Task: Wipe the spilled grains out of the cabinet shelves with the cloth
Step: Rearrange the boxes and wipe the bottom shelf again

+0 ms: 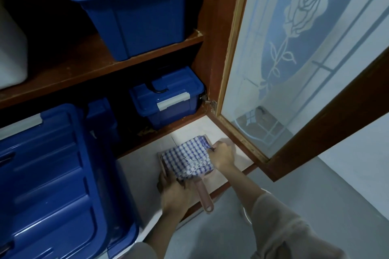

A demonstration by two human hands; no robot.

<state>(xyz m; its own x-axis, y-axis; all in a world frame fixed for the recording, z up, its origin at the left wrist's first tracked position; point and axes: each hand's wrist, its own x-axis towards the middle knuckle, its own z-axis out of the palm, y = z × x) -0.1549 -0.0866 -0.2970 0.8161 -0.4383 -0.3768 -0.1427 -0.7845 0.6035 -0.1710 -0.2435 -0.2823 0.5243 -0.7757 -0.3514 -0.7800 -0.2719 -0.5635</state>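
Blue-checked cloth is folded on the pink dustpan, its right edge pinched by the right hand; the dustpan's left rim is gripped by the left hand. The cloth is best lifted bunched, with the dustpan held flat below the bottom shelf to catch grains.

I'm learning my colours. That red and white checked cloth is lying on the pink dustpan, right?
Not quite: the head view shows the cloth is blue and white checked, not red and white. It is lying on the pink dustpan.
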